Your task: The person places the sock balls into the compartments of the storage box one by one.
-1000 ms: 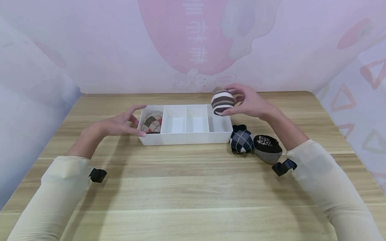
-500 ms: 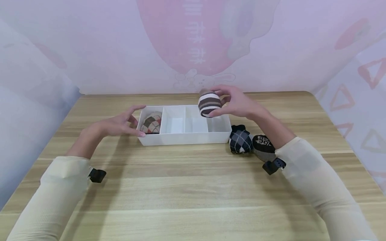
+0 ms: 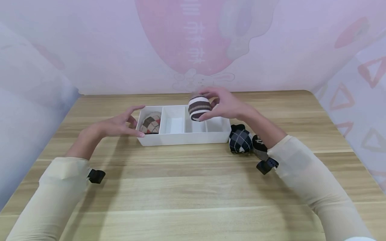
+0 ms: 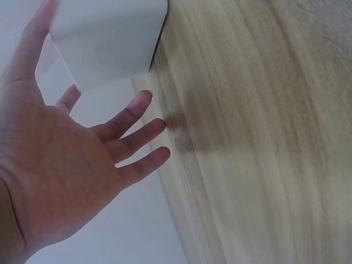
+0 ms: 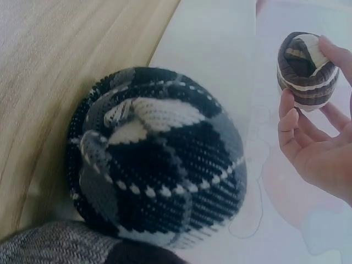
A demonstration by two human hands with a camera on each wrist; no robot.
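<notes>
My right hand [image 3: 221, 103] grips a rolled sock with brown and white stripes [image 3: 198, 107] [image 5: 305, 69] in the air above the white divided tray [image 3: 184, 137], over its third compartment from the left. My left hand [image 3: 120, 123] [image 4: 66, 165] lies open with straight fingers against the tray's left end. A rolled sock with a brown and red diamond pattern [image 3: 151, 123] lies in the leftmost compartment.
A black and grey argyle sock ball [image 3: 240, 140] [image 5: 159, 165] lies on the wooden table [image 3: 193, 187] just right of the tray. A dark and grey sock ball [image 3: 259, 147] sits beside it, partly behind my right forearm. A wall stands behind the table.
My right hand has carried the striped sock leftward, from above the tray's right end to above its third compartment. The left hand has stayed at the tray's left end.
</notes>
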